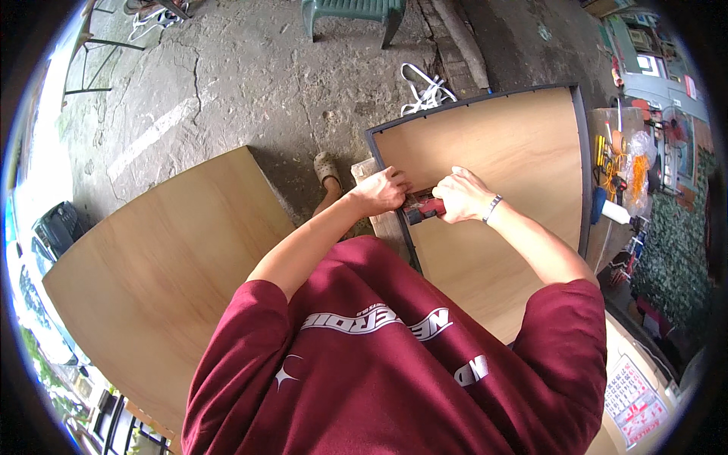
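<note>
red tool [433, 208] held; white-lettered shirt [394, 371]

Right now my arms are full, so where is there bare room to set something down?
Bare floor lies between the left plywood panel and the green chair. The framed panel has bare wood beyond the right hand. Crowded: the side table with its orange bundle, and around the red tool.

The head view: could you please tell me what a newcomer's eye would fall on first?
Probably the dark red shirt filling the bottom middle, between a wide wooden board on the left and a dark-framed wooden panel on the right. Near this panel's left edge, the right hand holds a red tool, with the left hand close beside it.
</note>
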A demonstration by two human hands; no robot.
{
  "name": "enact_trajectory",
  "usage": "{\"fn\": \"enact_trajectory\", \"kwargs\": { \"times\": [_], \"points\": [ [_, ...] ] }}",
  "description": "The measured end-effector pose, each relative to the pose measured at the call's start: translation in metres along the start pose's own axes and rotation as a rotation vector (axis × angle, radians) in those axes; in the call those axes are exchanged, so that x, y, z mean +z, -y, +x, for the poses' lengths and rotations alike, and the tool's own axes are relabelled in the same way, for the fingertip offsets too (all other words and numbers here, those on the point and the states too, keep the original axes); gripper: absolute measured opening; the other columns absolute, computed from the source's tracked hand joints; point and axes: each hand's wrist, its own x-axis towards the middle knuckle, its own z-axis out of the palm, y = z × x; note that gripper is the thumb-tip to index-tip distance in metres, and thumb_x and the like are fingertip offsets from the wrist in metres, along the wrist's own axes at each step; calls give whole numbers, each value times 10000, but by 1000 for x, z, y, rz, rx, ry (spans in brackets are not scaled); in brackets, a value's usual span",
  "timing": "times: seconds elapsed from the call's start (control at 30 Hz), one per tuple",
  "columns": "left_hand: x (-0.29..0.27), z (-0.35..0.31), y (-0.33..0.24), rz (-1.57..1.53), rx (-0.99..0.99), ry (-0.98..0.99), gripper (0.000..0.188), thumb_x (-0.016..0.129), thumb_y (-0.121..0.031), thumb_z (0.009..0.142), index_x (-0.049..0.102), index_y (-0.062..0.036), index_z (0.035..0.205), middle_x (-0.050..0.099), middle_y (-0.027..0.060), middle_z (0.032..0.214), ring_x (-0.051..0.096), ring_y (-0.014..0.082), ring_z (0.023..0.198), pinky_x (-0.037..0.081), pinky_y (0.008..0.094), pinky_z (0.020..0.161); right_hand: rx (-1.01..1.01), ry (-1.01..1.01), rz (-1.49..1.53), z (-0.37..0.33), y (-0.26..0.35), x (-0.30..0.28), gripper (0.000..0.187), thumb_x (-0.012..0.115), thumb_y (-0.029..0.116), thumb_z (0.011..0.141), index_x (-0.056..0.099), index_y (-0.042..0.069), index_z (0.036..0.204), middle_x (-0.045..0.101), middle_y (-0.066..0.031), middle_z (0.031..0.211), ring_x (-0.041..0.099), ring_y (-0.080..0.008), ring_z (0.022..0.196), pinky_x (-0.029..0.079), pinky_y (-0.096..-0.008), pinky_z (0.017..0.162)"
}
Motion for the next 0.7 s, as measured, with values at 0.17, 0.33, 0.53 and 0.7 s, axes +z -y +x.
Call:
{"fn": "enact_trajectory", "kwargs": {
  "times": [0.17, 0.33, 0.53, 0.7],
  "points": [
    [-4, -5, 3, -43, 14, -102, 177, 615, -227, 801, 727, -112, 875, 684, -15, 1198, 571, 167, 1131, 441, 368, 981, -22, 112, -77, 3, 3, -16, 215, 704, 301, 676, 660, 102, 745, 693, -106, 811, 660, -291, 803, 435, -411, 845],
    [-23, -17, 0, -94, -42, -169, 441, 667, -334, 850, 647, -87, 1215, 591, 40, 1380, 514, 245, 1286, 352, 441, 1110, -138, 77, -74, 3, -12, -42, 244, 707, 266, 714, 681, 117, 906, 692, -91, 903, 675, -275, 910, 451, -410, 866],
    [-3, -47, 6, -1024, -987, -988, 454, 557, -301, 1008, 543, 5, 1342, 553, 198, 1388, 500, 293, 1329, 355, 387, 1135, 45, 87, -52, 11, -43, -93, 276, 754, 253, 700, 664, 97, 910, 675, -109, 920, 666, -308, 899, 504, -446, 812],
    [9, 7, 34, -1525, -1268, -1040, 524, 344, -426, 1090, 620, 6, 1194, 630, 113, 1206, 580, 226, 1100, 427, 337, 1004, -55, -103, 27, 42, -46, -97, 260, 744, 266, 707, 648, 71, 849, 667, -112, 853, 667, -321, 867, 518, -449, 786]
  ]
}}
